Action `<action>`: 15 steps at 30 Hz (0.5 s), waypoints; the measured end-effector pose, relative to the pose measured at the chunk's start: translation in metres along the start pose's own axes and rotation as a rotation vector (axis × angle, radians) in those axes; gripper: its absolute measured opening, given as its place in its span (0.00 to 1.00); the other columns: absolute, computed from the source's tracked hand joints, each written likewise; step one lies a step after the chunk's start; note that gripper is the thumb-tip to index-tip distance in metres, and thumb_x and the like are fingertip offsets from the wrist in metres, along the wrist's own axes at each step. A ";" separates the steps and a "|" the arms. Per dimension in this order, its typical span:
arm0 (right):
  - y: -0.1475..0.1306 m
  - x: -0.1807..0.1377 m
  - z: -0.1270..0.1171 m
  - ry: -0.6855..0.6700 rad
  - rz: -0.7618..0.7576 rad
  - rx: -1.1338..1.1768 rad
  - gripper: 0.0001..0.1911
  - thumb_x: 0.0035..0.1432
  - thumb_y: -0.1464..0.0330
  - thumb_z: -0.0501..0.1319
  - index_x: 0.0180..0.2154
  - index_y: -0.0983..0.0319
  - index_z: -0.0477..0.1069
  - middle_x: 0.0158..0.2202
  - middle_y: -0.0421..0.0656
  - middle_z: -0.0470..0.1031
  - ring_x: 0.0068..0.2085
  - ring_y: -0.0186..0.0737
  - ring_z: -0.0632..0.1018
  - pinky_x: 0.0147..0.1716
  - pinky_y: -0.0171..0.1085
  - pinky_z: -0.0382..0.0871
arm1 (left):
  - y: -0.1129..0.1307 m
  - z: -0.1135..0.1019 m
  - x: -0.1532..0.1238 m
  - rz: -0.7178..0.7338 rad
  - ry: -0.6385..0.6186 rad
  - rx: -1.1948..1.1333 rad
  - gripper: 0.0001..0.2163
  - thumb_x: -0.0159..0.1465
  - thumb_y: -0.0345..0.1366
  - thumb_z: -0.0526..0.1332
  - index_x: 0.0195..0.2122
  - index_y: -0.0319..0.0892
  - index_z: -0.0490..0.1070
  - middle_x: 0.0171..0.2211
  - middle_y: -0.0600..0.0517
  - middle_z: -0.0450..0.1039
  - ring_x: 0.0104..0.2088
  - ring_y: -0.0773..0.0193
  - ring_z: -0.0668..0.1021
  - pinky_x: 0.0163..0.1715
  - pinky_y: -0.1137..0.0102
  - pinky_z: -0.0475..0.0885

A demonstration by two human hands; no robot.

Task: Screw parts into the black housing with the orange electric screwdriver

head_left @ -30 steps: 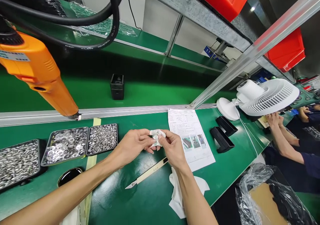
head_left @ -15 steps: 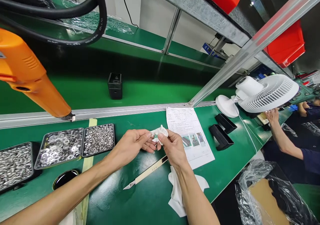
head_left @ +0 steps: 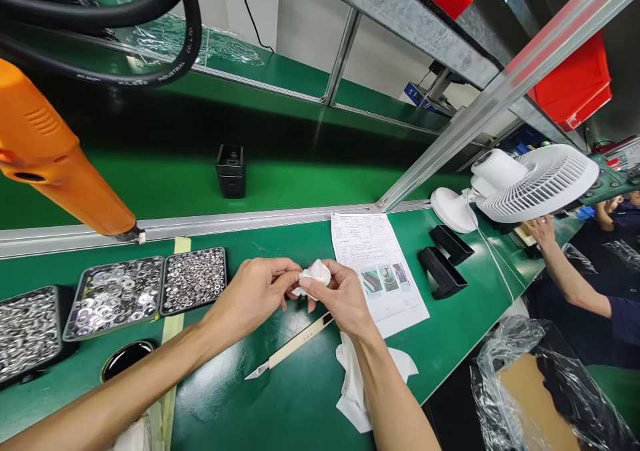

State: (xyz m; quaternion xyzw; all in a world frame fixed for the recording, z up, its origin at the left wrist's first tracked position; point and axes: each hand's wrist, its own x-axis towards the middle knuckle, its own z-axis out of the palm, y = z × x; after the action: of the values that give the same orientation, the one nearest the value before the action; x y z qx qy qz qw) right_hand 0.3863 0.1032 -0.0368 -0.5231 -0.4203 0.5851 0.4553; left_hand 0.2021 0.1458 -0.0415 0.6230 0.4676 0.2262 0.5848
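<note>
Between my fingertips is a small crumpled white piece (head_left: 316, 274), cloth or tissue by its look. My left hand (head_left: 260, 284) pinches its left side, and my right hand (head_left: 343, 294) grips it from the right with the thumb on top. Anything wrapped inside is hidden. Below the hands a craft knife (head_left: 295, 344) with a pale handle lies on the green table, blade to the lower left. A larger white cloth (head_left: 353, 384) lies partly under my right forearm. Behind my right hand is a printed instruction sheet (head_left: 360, 237) with pictures.
Trays of washers (head_left: 117, 294), small nuts or rings (head_left: 195, 277) and small metal parts (head_left: 30, 327) stand at left, beneath an orange power screwdriver (head_left: 75, 171). Black brackets (head_left: 443, 271) and a white fan (head_left: 540, 181) are at right, near a co-worker's arm (head_left: 570, 277).
My fingers have turned and bunched the white piece; the greenish gap that showed in it is now covered. The view has shifted slightly.
</note>
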 end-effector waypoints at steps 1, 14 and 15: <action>0.000 0.000 0.000 0.000 0.003 -0.008 0.20 0.53 0.56 0.79 0.34 0.62 0.76 0.27 0.37 0.77 0.24 0.32 0.73 0.24 0.32 0.69 | 0.000 0.001 0.000 0.009 -0.005 0.006 0.13 0.74 0.43 0.60 0.40 0.41 0.79 0.29 0.55 0.81 0.27 0.66 0.79 0.33 0.67 0.73; 0.008 0.005 0.002 0.057 0.021 -0.166 0.15 0.61 0.59 0.71 0.30 0.61 0.72 0.20 0.35 0.73 0.19 0.31 0.71 0.20 0.30 0.61 | -0.003 0.008 0.009 -0.148 -0.001 -0.070 0.11 0.76 0.41 0.63 0.40 0.39 0.76 0.28 0.57 0.77 0.26 0.68 0.79 0.31 0.70 0.76; 0.008 0.006 0.002 0.060 0.018 -0.165 0.15 0.61 0.59 0.70 0.30 0.61 0.72 0.20 0.35 0.73 0.19 0.31 0.71 0.20 0.30 0.61 | -0.004 0.010 0.010 -0.168 -0.012 -0.120 0.12 0.76 0.41 0.63 0.39 0.39 0.76 0.28 0.57 0.77 0.27 0.68 0.79 0.31 0.70 0.77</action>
State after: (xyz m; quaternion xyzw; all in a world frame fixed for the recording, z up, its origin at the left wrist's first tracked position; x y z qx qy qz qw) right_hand 0.3833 0.1072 -0.0460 -0.5798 -0.4484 0.5368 0.4178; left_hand 0.2141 0.1488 -0.0502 0.5467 0.5006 0.2001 0.6407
